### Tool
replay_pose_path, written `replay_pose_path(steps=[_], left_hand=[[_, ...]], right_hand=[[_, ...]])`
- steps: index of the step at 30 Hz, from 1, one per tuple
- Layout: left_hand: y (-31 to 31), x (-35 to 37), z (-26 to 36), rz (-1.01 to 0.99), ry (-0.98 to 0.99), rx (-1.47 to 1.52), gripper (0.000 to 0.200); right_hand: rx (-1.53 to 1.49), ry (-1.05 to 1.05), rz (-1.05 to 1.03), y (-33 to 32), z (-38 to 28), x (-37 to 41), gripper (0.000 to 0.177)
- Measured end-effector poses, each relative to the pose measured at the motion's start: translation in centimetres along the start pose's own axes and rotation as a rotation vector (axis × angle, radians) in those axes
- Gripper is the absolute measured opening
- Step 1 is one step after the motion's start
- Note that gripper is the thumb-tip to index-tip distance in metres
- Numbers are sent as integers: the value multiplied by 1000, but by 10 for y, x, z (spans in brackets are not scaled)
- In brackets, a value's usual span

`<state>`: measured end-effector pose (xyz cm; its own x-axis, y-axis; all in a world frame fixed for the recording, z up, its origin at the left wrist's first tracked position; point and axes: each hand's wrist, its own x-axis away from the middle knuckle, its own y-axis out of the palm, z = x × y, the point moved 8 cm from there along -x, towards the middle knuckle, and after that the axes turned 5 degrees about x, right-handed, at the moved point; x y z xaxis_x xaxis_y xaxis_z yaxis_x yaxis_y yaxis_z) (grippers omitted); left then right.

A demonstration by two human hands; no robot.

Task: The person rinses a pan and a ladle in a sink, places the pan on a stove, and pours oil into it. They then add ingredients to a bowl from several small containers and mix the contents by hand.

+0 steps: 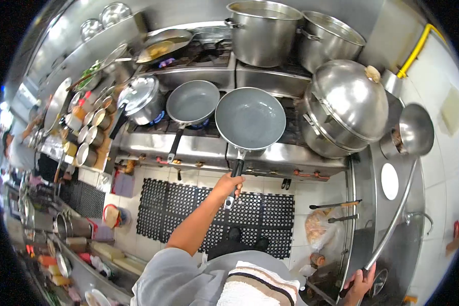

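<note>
- The left hand (231, 182) is clamped shut around the black handle of the grey frying pan (250, 120), with the arm stretched out towards 12 o'clock.
- That pan sits over the front of the stove (275, 155) and is bare inside. Its handle juts out past the stove's front edge, over the floor. Whether it rests on the burner or is lifted, I cannot tell.
- Down at 5 o'clock, the right hand (361, 282) is closed on the end of a long ladle (415, 128). The shaft runs up towards 1 o'clock, and the bowl sits beside a small steel container.
- There is open room below the pan handle, where a black rubber mat (188, 214) covers the floor in front of the stove.
- It is tight at 9 o'clock of the pan: a second grey pan (193, 102) sits just beside it, rims nearly touching, and a lidded pot (140, 97) stands beyond that.
- At 3 o'clock a big domed steel lid (349, 99) crowds close to the pan's rim.
- At 12 o'clock two tall stockpots (262, 33) stand side by side at the back.
- The steel desk (392, 250) runs along the right side, and a white disc (389, 181) lies on it near the ladle shaft.
</note>
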<state>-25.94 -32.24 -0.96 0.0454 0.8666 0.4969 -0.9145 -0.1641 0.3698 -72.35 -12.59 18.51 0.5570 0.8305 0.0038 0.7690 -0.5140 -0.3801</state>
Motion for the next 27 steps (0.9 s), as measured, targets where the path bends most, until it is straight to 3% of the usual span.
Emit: replay_pose_path(steps=[4,6,9,11,14,20,27], left_hand=[[-37,43,24,111,35,20,18],[-63,59,42,171,83,-38,18],[-101,79,70,262,112,-11,18],[-129,80,83,280,133,-25,19],[-174,63,98,329,94,-41,18],[-234,-12,121,205,74,37,17],[-262,-57,131,128,-34,85,18]], right_hand=[[-140,-6,-319,76,17,-46,61],[-39,-68,-522,135,-5,-54,56],[2,-30,-613,190,-11,-49,48],[-96,111,-889,244,9,-26,45],[-76,197,-913,296,5,-3,44],[-24,216,-927,379,-12,32,42],[8,279,-922,434,-31,52,37]])
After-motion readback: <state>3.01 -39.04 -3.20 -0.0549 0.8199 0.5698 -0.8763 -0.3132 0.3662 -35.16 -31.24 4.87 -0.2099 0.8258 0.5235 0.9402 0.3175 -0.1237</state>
